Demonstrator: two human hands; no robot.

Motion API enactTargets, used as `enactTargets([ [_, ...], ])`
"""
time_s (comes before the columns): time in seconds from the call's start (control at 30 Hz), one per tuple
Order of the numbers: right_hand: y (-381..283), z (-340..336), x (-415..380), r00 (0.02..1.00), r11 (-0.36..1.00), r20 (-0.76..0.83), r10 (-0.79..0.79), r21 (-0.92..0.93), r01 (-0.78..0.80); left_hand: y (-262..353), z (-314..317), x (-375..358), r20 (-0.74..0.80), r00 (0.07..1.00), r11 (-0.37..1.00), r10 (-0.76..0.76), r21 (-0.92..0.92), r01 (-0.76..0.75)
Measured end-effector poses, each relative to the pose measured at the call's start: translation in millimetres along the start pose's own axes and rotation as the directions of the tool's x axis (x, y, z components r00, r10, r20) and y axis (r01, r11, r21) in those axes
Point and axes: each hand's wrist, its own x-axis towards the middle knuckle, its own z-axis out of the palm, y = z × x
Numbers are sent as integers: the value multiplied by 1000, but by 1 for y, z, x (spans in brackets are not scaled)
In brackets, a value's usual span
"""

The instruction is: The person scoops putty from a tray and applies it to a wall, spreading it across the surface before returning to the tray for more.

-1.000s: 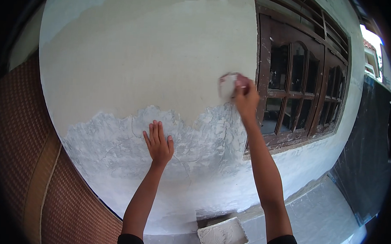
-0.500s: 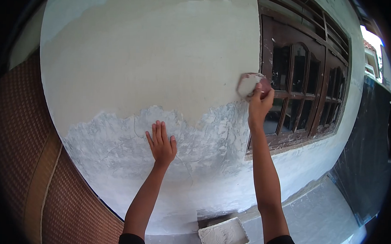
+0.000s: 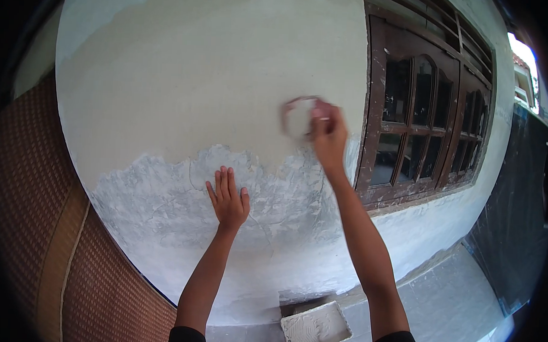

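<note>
My left hand (image 3: 229,201) lies flat against the rough grey-white lower band of the wall (image 3: 158,194), fingers stretched upward. Higher up and to the right, my right hand (image 3: 331,137) grips a flat reddish putty scraper (image 3: 299,119) coated with pale putty. Motion blurs its edges, and its face is against or very close to the smooth beige part of the wall (image 3: 211,78). Below both hands, a shallow tray (image 3: 317,328) of whitish putty with ridged marks sits near the foot of the wall.
A dark brown wooden window (image 3: 418,110) with small panes is set in the wall at right. Woven brown panels (image 3: 30,156) stand along the left. Grey tiled floor (image 3: 426,303) and a dark sheet (image 3: 505,209) lie beyond at lower right.
My right hand has swept the scraper leftward across the wall, away from the window frame. My left hand stays flat in nearly the same spot.
</note>
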Motion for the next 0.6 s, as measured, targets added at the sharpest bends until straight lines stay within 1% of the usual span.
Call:
enactTargets([
  [0.03,-2,11,-6,986,980,96,-135,-135,148,1,0,0,-4,1000,1000,2,-4,-2],
  [0.07,-4,14,-9,969,930,145,-202,-282,236,2,0,0,0,1000,1000,5,-7,-5],
  [0.1,3,10,-6,971,931,140,-196,-284,229,1,0,0,4,1000,1000,7,-2,-7],
  [0.13,13,2,2,986,958,-12,-166,-240,159,-1,0,0,5,1000,1000,8,3,-8],
  [0.17,23,-8,10,979,977,-157,-133,-184,103,0,0,0,1,1000,1000,8,2,-8],
  [0.2,17,-21,14,954,977,-288,-88,-209,27,1,0,0,12,1000,1000,12,8,-12],
  [0.23,9,-28,12,926,994,-376,-28,-105,-13,1,-1,0,24,1000,1000,13,16,-13],
  [0.3,-2,-22,3,963,999,-265,40,32,-32,1,-1,1,21,1000,1000,10,20,-10],
  [0.37,-7,-2,-15,1000,1000,8,6,-24,-6,1,0,1,23,1000,1000,12,18,-12],
  [0.43,-7,10,-28,979,953,193,-69,-277,122,0,-1,0,7,1000,1000,5,-4,-5],
  [0.47,-1,7,-25,979,956,198,-51,-274,105,0,0,-1,10,1000,1000,7,-5,-7],
  [0.5,16,0,-18,991,974,49,-122,-185,129,0,0,1,9,1000,1000,9,-7,-9],
  [0.53,37,-13,-7,993,987,-94,-75,-147,61,0,-1,0,8,1000,1000,7,-8,-7],
  [0.57,17,-29,-4,976,989,-215,27,-139,-58,0,-1,-1,7,1000,1000,2,-5,-2],
  [0.6,15,-37,-1,959,992,-281,-23,-126,-13,1,0,-1,0,1000,1000,-2,6,2],
])
